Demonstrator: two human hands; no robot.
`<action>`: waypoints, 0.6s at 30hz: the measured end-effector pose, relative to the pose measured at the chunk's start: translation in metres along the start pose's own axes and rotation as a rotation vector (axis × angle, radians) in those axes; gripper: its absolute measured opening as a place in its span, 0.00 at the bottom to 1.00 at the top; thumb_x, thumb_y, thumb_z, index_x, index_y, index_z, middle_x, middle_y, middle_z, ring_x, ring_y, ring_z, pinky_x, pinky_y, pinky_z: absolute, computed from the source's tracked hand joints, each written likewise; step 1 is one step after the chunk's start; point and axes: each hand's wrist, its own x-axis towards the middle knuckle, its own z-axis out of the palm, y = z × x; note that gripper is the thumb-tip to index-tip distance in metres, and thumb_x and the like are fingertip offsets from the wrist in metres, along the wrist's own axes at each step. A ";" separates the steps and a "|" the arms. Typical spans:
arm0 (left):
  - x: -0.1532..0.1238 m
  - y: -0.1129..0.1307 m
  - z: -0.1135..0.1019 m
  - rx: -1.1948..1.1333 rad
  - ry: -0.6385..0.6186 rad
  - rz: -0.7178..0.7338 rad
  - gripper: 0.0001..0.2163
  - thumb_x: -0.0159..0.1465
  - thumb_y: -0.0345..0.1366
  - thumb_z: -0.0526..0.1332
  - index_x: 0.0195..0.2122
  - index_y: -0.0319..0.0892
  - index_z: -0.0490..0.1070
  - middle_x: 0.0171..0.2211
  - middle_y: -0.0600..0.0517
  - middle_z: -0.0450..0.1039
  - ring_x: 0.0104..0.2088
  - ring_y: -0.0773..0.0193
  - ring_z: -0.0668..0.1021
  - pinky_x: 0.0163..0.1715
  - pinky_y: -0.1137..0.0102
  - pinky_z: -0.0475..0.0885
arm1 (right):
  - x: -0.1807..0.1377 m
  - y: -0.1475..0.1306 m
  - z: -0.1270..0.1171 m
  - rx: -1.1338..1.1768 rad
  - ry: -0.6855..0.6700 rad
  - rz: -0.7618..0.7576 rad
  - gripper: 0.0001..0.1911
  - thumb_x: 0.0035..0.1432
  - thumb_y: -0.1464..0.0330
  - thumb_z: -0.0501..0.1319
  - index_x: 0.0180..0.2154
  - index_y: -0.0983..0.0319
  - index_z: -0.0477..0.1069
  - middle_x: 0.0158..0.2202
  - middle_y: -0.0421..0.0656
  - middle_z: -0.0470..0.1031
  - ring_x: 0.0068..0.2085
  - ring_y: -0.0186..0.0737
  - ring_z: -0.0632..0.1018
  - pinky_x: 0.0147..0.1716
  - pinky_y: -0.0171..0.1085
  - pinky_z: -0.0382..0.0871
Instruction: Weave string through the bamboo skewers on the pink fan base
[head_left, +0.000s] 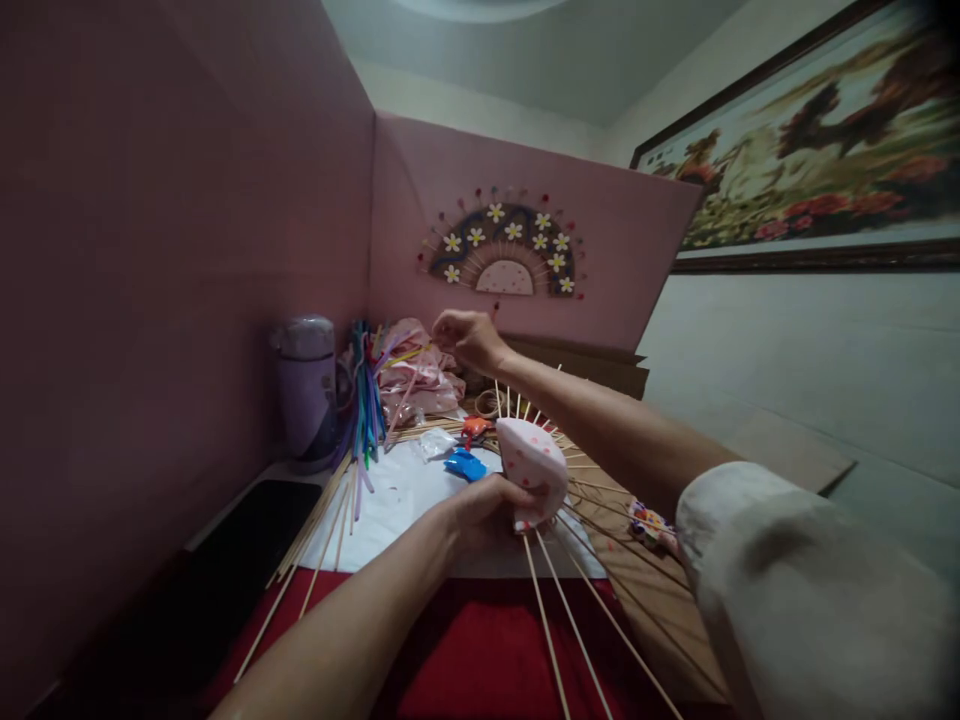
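Observation:
My left hand (487, 510) is closed on the lower edge of a pale, pink-dotted half-round fan base (534, 465), thumb on its face. Thin wooden sticks (555, 620) spread out from the base in several directions, some towards me and some to the right. Farther off, my right hand (469, 338) is raised beside the bundle of coloured pipe cleaners (365, 400), fingers pinched together. A yellow pipe cleaner (409, 355) reaches close to its fingertips; whether they grip it I cannot tell.
On the white sheet (397, 510) lie blue (466, 464) and orange packets (475, 429) and loose sticks (330, 540). A lilac flask (306, 390) stands at left, near crumpled pink cloth (424, 375). A flower-trimmed fan (510, 235) hangs on the pink panel (630, 240).

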 end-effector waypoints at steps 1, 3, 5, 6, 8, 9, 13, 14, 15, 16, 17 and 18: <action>0.000 0.000 0.000 0.003 0.008 -0.002 0.10 0.44 0.23 0.62 0.30 0.33 0.72 0.21 0.51 0.70 0.20 0.69 0.71 0.23 0.73 0.63 | 0.007 -0.001 -0.004 0.085 0.059 -0.041 0.07 0.49 0.79 0.56 0.27 0.65 0.70 0.26 0.38 0.73 0.31 0.31 0.74 0.33 0.31 0.68; 0.000 -0.001 0.000 0.018 0.017 0.002 0.09 0.44 0.24 0.64 0.29 0.33 0.71 0.20 0.52 0.69 0.19 0.69 0.70 0.23 0.73 0.63 | 0.016 -0.001 -0.016 0.267 0.113 -0.040 0.05 0.50 0.77 0.56 0.27 0.64 0.68 0.25 0.38 0.73 0.28 0.31 0.75 0.31 0.32 0.70; 0.001 -0.001 -0.001 0.038 -0.001 0.021 0.09 0.45 0.27 0.66 0.29 0.34 0.71 0.19 0.53 0.68 0.18 0.71 0.68 0.22 0.74 0.62 | 0.015 -0.002 -0.034 0.369 0.097 0.056 0.04 0.51 0.76 0.57 0.26 0.64 0.66 0.23 0.38 0.72 0.24 0.30 0.75 0.27 0.32 0.72; 0.001 -0.001 -0.002 0.050 -0.016 0.030 0.10 0.45 0.29 0.67 0.28 0.34 0.70 0.19 0.53 0.67 0.17 0.72 0.67 0.21 0.74 0.61 | 0.011 -0.003 -0.045 0.375 0.079 0.110 0.04 0.51 0.75 0.57 0.25 0.64 0.66 0.21 0.38 0.71 0.22 0.30 0.74 0.25 0.32 0.72; 0.002 0.000 -0.004 0.074 -0.034 0.052 0.11 0.45 0.32 0.68 0.28 0.35 0.70 0.19 0.54 0.67 0.17 0.72 0.66 0.19 0.75 0.59 | -0.007 -0.010 -0.070 0.339 0.044 0.184 0.05 0.53 0.74 0.57 0.26 0.63 0.64 0.19 0.38 0.71 0.19 0.30 0.74 0.20 0.31 0.70; 0.001 0.002 -0.005 0.086 -0.028 0.062 0.11 0.45 0.33 0.69 0.27 0.35 0.69 0.19 0.54 0.67 0.17 0.72 0.67 0.19 0.75 0.59 | -0.019 -0.015 -0.084 0.333 0.064 0.197 0.04 0.55 0.73 0.55 0.27 0.62 0.63 0.19 0.38 0.72 0.20 0.31 0.74 0.20 0.31 0.70; -0.003 0.012 -0.004 0.112 -0.045 0.206 0.11 0.47 0.34 0.68 0.28 0.37 0.68 0.18 0.55 0.66 0.17 0.73 0.66 0.16 0.77 0.57 | -0.084 -0.044 -0.137 0.312 0.469 -0.059 0.04 0.56 0.72 0.55 0.33 0.58 0.60 0.26 0.38 0.75 0.24 0.34 0.78 0.26 0.36 0.74; -0.005 0.015 -0.003 0.095 -0.060 0.238 0.11 0.48 0.34 0.68 0.28 0.36 0.69 0.18 0.55 0.66 0.17 0.73 0.66 0.16 0.77 0.57 | -0.102 -0.051 -0.147 0.287 0.563 -0.132 0.05 0.56 0.71 0.56 0.34 0.56 0.61 0.31 0.38 0.76 0.29 0.35 0.79 0.32 0.39 0.75; -0.007 0.018 -0.003 0.072 -0.055 0.255 0.10 0.48 0.33 0.68 0.29 0.36 0.69 0.19 0.54 0.67 0.18 0.72 0.67 0.17 0.77 0.60 | -0.121 -0.056 -0.154 0.237 0.710 -0.194 0.05 0.56 0.69 0.57 0.34 0.55 0.61 0.34 0.38 0.76 0.32 0.36 0.79 0.35 0.40 0.74; -0.009 0.020 -0.002 0.052 -0.058 0.277 0.10 0.49 0.33 0.67 0.30 0.35 0.70 0.20 0.53 0.68 0.19 0.71 0.69 0.18 0.77 0.62 | -0.139 -0.060 -0.159 0.168 0.836 -0.210 0.05 0.55 0.68 0.59 0.34 0.54 0.62 0.35 0.37 0.76 0.34 0.37 0.79 0.36 0.41 0.74; -0.011 0.022 -0.002 0.042 -0.079 0.297 0.09 0.50 0.33 0.67 0.30 0.35 0.70 0.20 0.52 0.68 0.19 0.70 0.69 0.19 0.76 0.63 | -0.156 -0.062 -0.162 0.106 1.008 -0.237 0.05 0.54 0.67 0.59 0.34 0.53 0.63 0.33 0.37 0.76 0.33 0.38 0.79 0.35 0.41 0.73; -0.013 0.024 -0.001 0.022 -0.097 0.325 0.08 0.51 0.33 0.66 0.29 0.35 0.70 0.19 0.53 0.67 0.19 0.70 0.69 0.20 0.75 0.64 | -0.173 -0.061 -0.162 0.047 1.142 -0.224 0.01 0.56 0.66 0.57 0.33 0.53 0.65 0.33 0.38 0.76 0.32 0.39 0.79 0.32 0.42 0.72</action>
